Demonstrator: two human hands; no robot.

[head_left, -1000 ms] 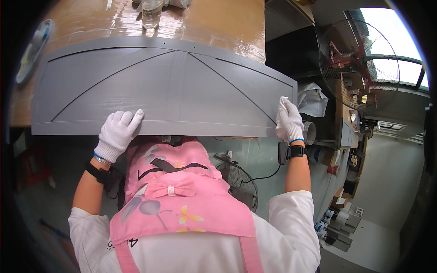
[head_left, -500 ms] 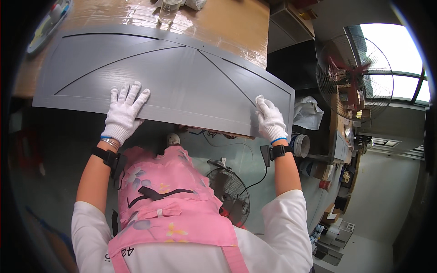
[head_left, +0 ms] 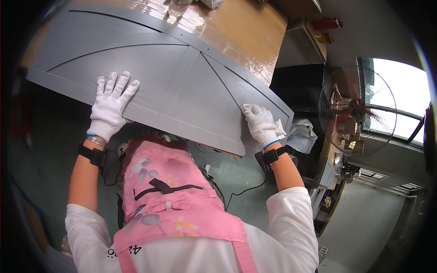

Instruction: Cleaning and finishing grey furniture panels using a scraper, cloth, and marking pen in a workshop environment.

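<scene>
A long grey panel (head_left: 168, 86) with dark grooves, one curved and one slanting, lies across the table in front of me. My left hand (head_left: 111, 104), in a white knit glove, rests on its near left part with the fingers spread flat. Towards the panel's right end, my right hand (head_left: 260, 123), gloved too, is closed around a crumpled white cloth (head_left: 280, 130) and presses on the surface. Bits of the cloth stick out beside the fingers; the rest is hidden in the palm.
The table (head_left: 246, 36) has a brown top under clear film. A clear glass (head_left: 178, 7) stands beyond the panel. At the right are a white plastic bag (head_left: 301, 135) and a large caged fan (head_left: 357, 107). A black cable (head_left: 248, 186) crosses the floor.
My view has turned and shifted, so the panel appears more slanted. My right hand has moved slightly along the panel with the cloth; my left hand stays flat on it.
</scene>
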